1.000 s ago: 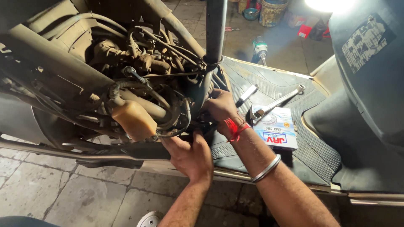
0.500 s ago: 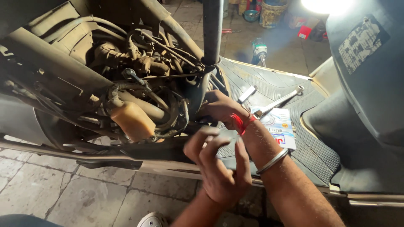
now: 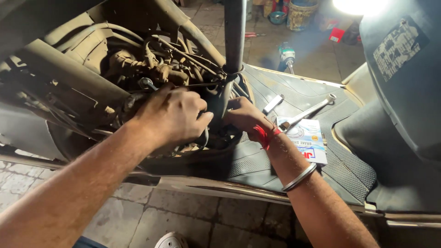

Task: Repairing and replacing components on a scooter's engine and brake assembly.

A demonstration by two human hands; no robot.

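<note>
My left hand (image 3: pixel 171 115) reaches into the open front of a scooter, its fingers curled around dirty cables and parts (image 3: pixel 151 64) beside the dark steering column (image 3: pixel 234 36). My right hand (image 3: pixel 243 117), with a red thread and a metal bangle on the wrist, is pressed in at the base of the column with its fingertips hidden behind the parts. What each hand grips is hidden among the cables.
On the scooter's ribbed floor mat (image 3: pixel 340 160) lie a small white and blue box (image 3: pixel 307 140), a long socket wrench (image 3: pixel 308 110) and a short metal tool (image 3: pixel 273 104). The seat front (image 3: pixel 404 69) rises at right. A paved floor (image 3: pixel 183 216) lies below, buckets (image 3: pixel 301 14) behind.
My left hand pulled back from under the column, opened in mid-air, then moved up and left into the cables, covering the yellowish part. My right hand stayed at the column base.
</note>
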